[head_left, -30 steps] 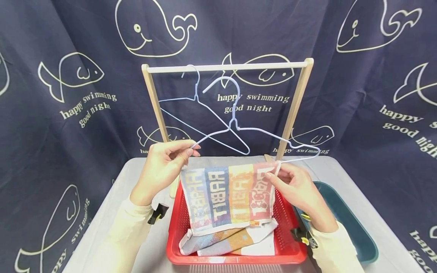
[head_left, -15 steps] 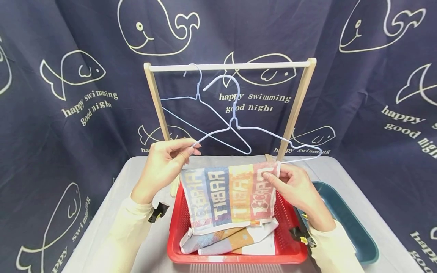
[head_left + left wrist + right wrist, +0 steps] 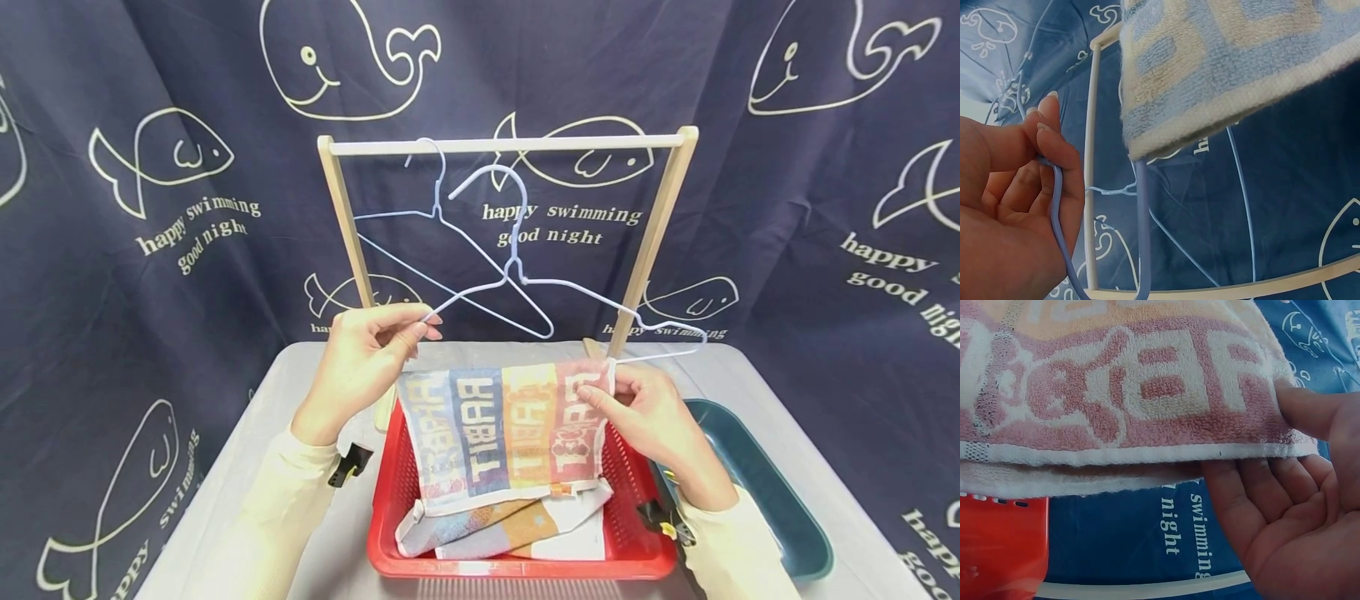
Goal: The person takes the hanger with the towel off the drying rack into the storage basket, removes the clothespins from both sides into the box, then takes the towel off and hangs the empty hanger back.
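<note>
A striped towel (image 3: 517, 433) with large letters hangs folded over the lower bar of a light blue clothes hanger (image 3: 570, 283). My left hand (image 3: 367, 358) pinches the hanger's left arm between thumb and fingers; the left wrist view shows the blue wire (image 3: 1057, 206) running through its grip. At the towel's right end, my right hand (image 3: 652, 417) pinches the cloth near the bar. In the right wrist view the thumb lies on the pink stripe (image 3: 1166, 387) and the other fingers go under the white edge. The towel hangs in front of the red basket.
Below, a red basket (image 3: 517, 569) contains another folded towel (image 3: 510, 529). Behind stands a wooden rack (image 3: 660, 225) with a second blue hanger (image 3: 438, 192) on its rail. A dark green tray (image 3: 795, 500) lies at the right of the table (image 3: 322, 533).
My right thumb has shifted slightly left on the towel's pink stripe. My left hand keeps its hold on the hanger, and the view has moved a little.
</note>
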Tool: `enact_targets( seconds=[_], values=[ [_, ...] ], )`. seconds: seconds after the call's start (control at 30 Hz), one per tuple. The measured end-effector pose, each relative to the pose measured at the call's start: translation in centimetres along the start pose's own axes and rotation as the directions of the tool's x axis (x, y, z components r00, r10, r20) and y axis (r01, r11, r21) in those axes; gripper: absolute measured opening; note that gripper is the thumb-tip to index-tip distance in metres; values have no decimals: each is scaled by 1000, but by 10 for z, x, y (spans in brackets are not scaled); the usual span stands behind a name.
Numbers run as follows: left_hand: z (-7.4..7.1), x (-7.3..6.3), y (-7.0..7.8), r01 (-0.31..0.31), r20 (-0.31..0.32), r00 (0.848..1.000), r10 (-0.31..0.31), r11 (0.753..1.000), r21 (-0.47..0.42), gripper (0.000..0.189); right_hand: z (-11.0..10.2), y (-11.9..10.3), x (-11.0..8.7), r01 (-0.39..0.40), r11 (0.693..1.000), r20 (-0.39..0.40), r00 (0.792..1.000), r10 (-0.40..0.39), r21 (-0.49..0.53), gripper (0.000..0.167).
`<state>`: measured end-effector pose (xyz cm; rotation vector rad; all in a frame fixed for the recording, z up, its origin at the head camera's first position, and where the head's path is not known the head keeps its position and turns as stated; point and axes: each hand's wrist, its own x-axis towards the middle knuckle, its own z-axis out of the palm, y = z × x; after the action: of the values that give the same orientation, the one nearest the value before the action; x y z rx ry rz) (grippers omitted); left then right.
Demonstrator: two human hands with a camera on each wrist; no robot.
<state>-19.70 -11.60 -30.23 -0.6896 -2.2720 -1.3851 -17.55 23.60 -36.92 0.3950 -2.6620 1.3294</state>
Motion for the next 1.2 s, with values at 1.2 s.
enact_targets(
  seconds=[1.2],
  values=[
    [2, -2, 6, 21, -41, 999, -21, 1000, 5, 22, 1, 9, -12, 15, 995, 124, 992, -3, -97, 17]
  ],
)
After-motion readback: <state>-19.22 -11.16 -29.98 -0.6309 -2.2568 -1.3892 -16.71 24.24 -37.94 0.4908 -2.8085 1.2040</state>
